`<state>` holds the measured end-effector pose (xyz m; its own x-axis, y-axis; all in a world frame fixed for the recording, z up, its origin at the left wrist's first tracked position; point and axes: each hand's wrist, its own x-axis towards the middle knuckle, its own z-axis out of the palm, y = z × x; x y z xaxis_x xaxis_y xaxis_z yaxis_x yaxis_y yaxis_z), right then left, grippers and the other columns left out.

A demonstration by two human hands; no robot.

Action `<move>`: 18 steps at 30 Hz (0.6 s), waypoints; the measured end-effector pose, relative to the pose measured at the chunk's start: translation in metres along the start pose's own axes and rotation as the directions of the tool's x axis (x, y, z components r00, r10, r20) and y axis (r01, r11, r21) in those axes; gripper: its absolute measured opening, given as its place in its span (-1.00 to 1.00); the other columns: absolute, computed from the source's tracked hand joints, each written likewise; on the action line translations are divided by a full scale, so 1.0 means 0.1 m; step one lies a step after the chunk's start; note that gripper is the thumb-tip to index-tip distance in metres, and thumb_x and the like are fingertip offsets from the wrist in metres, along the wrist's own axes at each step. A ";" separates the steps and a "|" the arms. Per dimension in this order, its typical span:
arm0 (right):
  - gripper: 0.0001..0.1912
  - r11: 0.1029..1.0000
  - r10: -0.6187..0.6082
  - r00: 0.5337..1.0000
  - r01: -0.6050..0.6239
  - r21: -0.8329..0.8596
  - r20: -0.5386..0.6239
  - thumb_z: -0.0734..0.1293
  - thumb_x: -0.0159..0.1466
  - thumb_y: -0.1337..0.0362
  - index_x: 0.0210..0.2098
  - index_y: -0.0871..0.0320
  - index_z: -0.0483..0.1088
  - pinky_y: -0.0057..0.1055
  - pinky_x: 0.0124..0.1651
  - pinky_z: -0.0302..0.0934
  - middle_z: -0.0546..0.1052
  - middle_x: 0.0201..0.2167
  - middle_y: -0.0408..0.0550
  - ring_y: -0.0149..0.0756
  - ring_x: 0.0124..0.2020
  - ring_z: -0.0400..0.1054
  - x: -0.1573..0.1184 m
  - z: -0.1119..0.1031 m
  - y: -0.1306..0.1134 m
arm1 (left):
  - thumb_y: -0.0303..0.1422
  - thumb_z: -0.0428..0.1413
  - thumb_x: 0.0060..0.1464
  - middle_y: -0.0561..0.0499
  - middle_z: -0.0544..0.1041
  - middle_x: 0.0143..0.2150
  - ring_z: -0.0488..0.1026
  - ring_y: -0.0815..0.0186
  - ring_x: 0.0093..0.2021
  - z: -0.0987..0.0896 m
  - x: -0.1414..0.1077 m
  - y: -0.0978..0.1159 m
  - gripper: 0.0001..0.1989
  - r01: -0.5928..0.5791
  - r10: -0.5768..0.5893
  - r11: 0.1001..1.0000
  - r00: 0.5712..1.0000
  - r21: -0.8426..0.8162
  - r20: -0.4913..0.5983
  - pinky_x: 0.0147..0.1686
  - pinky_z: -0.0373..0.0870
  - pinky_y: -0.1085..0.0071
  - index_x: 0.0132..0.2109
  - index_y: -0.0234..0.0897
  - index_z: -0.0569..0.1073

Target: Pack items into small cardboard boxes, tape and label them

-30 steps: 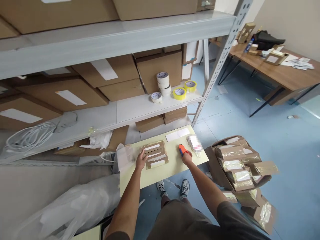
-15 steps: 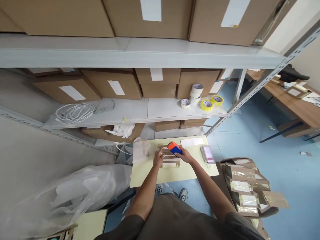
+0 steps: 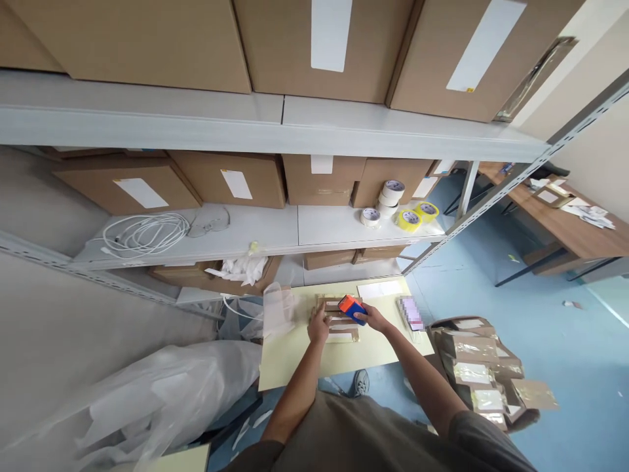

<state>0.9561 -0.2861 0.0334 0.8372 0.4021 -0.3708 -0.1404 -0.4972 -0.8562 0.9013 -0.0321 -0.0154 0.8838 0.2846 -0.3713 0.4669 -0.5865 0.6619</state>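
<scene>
An orange and blue handheld device (image 3: 352, 309) is gripped in my right hand (image 3: 374, 318), held over small brown boxes. Those flat cardboard boxes (image 3: 343, 335), with white labels and tape, lie side by side on the pale yellow tabletop (image 3: 289, 367). At their left edge rests my left hand (image 3: 319, 322), its fingers pointing forward and at least partly spread, touching the boxes. White sheets (image 3: 379, 289) lie behind and to the right. A phone-like object with a blurred screen (image 3: 411, 313) sits at the table's right side.
A grey shelf (image 3: 334, 226) holds tape rolls (image 3: 409, 220), a coiled white cable (image 3: 145, 235) and cartons (image 3: 236, 180). Translucent wrap (image 3: 196, 373) bulges at the left. Right of the table, a large open box holds taped parcels (image 3: 474, 373). A wooden desk (image 3: 572, 219) stands farther right.
The camera view has shifted and turned slightly. The device stays in my right hand over the boxes, and my left hand remains at their left side.
</scene>
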 end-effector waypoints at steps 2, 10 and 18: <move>-0.31 1.000 0.009 1.000 -0.009 -0.001 0.001 0.42 0.21 -0.25 0.11 0.13 0.52 -0.12 0.05 0.41 0.66 -0.05 0.02 0.02 -0.03 0.53 -0.02 -0.01 0.00 | -0.29 0.16 0.27 -0.15 0.21 0.54 0.18 -0.10 0.48 -0.03 -0.01 0.07 -0.39 -0.030 0.033 0.999 0.994 0.038 -0.103 0.33 0.28 0.02 0.43 -0.03 0.38; -0.31 1.000 -0.028 0.999 0.027 0.016 0.044 0.42 0.19 -0.26 0.07 0.14 0.52 -0.11 0.07 0.41 0.66 -0.06 0.03 0.01 -0.02 0.53 0.01 -0.08 -0.01 | -0.06 0.10 0.34 -0.24 0.59 0.25 0.55 0.08 0.21 -0.24 0.14 0.52 -0.51 -0.100 0.136 0.863 0.990 -0.495 0.037 0.20 0.46 0.23 0.21 -0.27 0.58; -0.38 0.988 -0.144 0.982 0.149 -0.034 0.121 0.43 0.22 -0.17 0.09 0.12 0.55 -0.13 0.13 0.38 0.66 0.01 0.02 -0.01 0.01 0.53 0.08 -0.19 -0.16 | 0.02 0.19 0.13 -0.16 0.72 -0.20 0.63 0.10 -0.13 -0.26 0.17 0.69 -0.56 -0.224 0.192 0.827 0.975 -0.516 -0.116 -0.05 0.54 0.25 -0.23 -0.29 0.68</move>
<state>0.9750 -0.2894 0.0504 0.7784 0.5596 -0.2845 0.0038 -0.4574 -0.8892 0.9493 -0.0481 0.0411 0.9543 0.2528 -0.1597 0.2033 -0.1571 0.9664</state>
